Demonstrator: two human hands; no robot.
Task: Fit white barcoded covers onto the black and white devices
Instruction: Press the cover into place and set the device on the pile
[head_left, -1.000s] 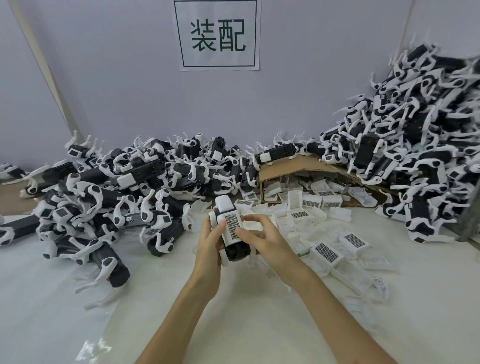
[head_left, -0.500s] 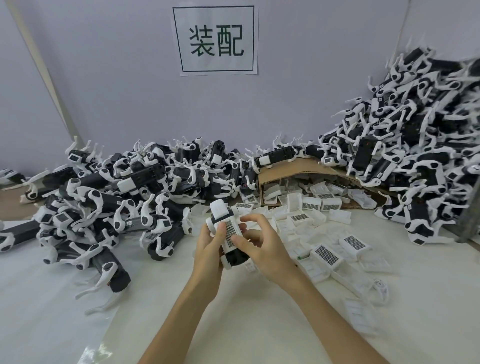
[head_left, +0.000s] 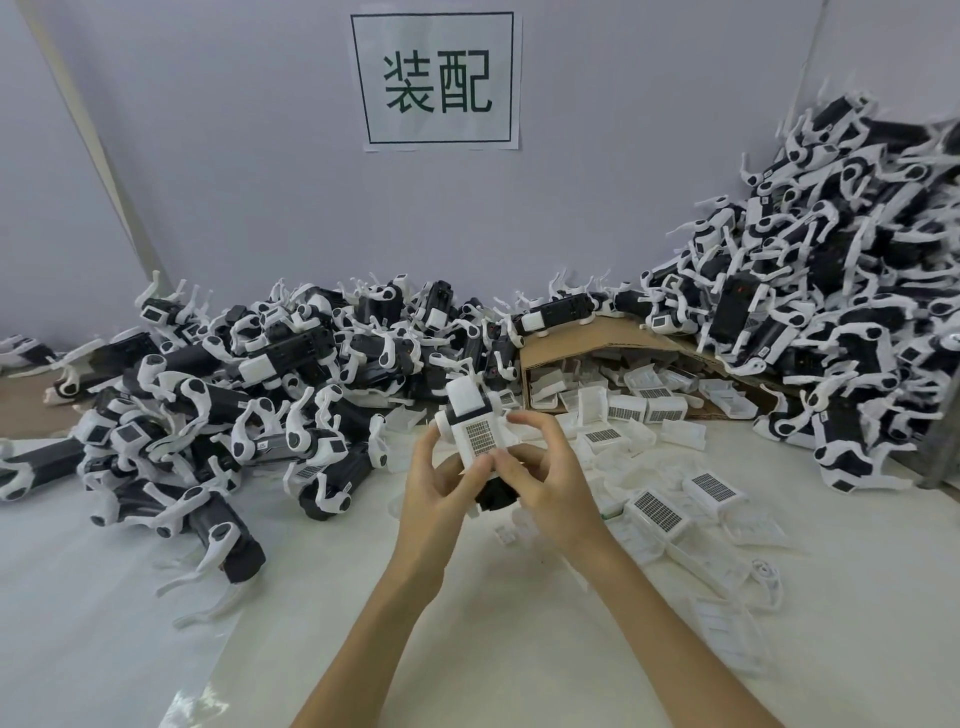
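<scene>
On the desk (head_left: 519, 649), a heap of devices (head_left: 234, 395) lies left and a taller heap (head_left: 831, 312) right, both against the wall (head_left: 260, 182). Between them at the back lies a cardboard box (head_left: 587, 338), with covers (head_left: 660, 512) spilling forward. In front, the left hand (head_left: 436, 483) and right hand (head_left: 556, 488) hold one device (head_left: 462, 400). A sign (head_left: 439, 78) hangs on the wall behind.

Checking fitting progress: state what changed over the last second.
The right hand slid from the device's right edge; its thumb now presses the barcoded cover's lower end beside the left hand's thumb. The device tipped slightly, top leftward. Both hands still hold it; the device piles and loose covers stayed put.
</scene>
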